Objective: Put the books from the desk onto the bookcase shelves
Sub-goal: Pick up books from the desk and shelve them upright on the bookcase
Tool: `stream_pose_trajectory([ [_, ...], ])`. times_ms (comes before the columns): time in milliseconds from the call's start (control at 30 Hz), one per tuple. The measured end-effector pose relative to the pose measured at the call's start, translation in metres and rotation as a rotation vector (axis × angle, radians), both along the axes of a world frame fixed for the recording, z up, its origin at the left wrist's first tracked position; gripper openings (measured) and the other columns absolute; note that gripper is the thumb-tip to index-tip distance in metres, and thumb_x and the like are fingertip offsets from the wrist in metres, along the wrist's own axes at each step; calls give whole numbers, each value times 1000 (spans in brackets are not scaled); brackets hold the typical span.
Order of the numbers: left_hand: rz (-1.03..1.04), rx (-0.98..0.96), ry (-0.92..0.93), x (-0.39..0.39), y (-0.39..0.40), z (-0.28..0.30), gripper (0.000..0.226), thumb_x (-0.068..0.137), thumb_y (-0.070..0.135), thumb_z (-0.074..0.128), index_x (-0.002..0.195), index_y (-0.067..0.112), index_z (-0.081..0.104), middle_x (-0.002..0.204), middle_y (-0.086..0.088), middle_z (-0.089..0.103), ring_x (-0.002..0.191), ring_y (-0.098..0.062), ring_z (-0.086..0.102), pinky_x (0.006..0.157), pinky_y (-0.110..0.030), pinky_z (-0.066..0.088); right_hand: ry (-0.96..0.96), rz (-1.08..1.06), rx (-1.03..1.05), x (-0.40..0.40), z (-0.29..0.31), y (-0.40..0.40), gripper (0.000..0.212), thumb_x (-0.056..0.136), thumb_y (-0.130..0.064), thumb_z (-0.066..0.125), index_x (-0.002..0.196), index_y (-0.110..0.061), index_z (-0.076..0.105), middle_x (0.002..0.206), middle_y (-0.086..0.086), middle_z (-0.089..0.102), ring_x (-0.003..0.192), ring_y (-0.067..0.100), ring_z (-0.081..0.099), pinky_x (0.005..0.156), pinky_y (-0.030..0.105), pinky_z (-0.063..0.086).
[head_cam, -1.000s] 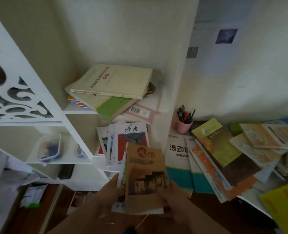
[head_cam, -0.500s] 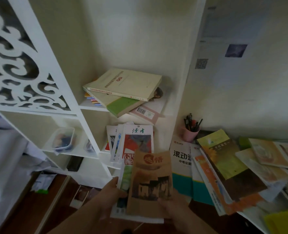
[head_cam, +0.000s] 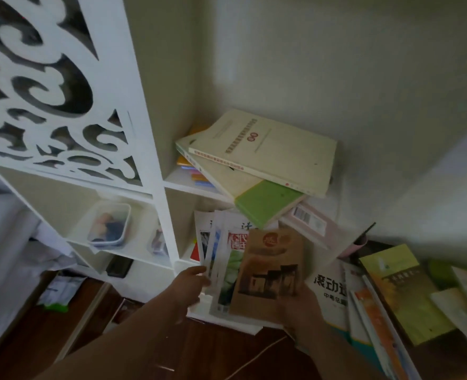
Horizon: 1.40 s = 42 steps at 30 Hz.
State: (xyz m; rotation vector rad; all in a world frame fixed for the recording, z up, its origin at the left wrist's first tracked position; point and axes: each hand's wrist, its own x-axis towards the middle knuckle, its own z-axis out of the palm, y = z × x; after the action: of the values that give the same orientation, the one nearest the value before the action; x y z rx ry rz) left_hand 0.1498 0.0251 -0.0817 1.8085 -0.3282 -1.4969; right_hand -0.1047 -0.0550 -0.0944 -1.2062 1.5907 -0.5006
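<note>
Item held: a fanned bundle of magazines (head_cam: 221, 259) topped by a brown booklet (head_cam: 270, 272), raised in front of the white bookcase (head_cam: 155, 149); the left hand (head_cam: 191, 281) grips its left edge with fingers curled round it, the right hand (head_cam: 303, 305) supports the lower right corner, finger position not discernible. On shelf: a slanted stack headed by a cream book (head_cam: 268, 152) over a green-cornered book (head_cam: 265, 204). On bench (head_cam: 446, 360), right: overlapping books, including a yellow-green book (head_cam: 399, 292), and a pink pen cup (head_cam: 355, 248).
</note>
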Motion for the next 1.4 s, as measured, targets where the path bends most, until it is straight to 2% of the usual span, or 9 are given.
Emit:
stream_pose_trajectory([
  [167,88,44,23,34,-23,-15,46,96,3,63,137,19,49,119,-13,61,113,-33,58,101,-47,47,44,-124,32,3,-17,-25,24,80,-32,78,102,-24,73,101,3,76,90,27,70,81,43,60],
  [367,45,42,110,19,-36,-45,22,101,14,63,122,15,62,116,-11,71,108,-29,68,83,-44,62,63,-75,191,-6,-65,-58,51,56,-31,87,105,-23,76,102,7,78,95,37,74,85,57,63],
  [500,-9,16,48,19,-40,-39,25,98,9,67,121,16,62,117,-5,68,107,-23,65,65,-31,60,9,-20,300,9,-43,-68,45,71,-18,86,114,-13,74,108,15,76,99,40,73,86,60,62],
  [633,-164,53,25,31,-25,-25,43,82,5,82,118,21,66,114,-5,74,107,-25,71,73,-34,64,-20,6,339,13,-44,-74,54,80,-23,93,127,-15,67,117,11,74,105,37,71,91,59,61],
  [833,-65,130,108,30,-10,-35,51,82,-5,74,124,20,61,116,-14,74,108,-34,72,88,-52,64,-10,15,398,5,-101,-73,100,27,-40,109,116,-9,72,110,16,77,97,38,75,86,58,63],
  [967,22,95,65,20,-11,-44,45,85,6,78,124,21,61,109,-12,78,100,-34,76,82,-57,64,-22,-24,410,-5,-132,-64,95,33,-36,106,116,-9,70,107,17,77,91,40,77,72,59,65],
  [1200,-1,37,-44,41,5,-30,43,86,3,78,121,23,61,110,-12,75,92,-30,78,69,-44,66,76,-69,269,-7,-76,-62,51,62,-27,81,111,-19,71,96,13,77,87,39,74,78,57,64],
  [1300,64,67,-90,43,17,-32,42,88,-2,74,118,25,61,111,-12,73,92,-32,76,64,-42,65,42,-127,283,3,-47,-48,32,87,1,68,118,-5,70,97,20,75,85,41,72,76,54,63],
  [1400,117,118,-70,31,22,-34,43,85,-7,75,114,21,61,108,-11,73,91,-32,75,60,-42,64,-253,-207,352,23,-24,-22,44,86,28,53,114,-2,69,104,27,75,85,46,74,67,58,63],
])
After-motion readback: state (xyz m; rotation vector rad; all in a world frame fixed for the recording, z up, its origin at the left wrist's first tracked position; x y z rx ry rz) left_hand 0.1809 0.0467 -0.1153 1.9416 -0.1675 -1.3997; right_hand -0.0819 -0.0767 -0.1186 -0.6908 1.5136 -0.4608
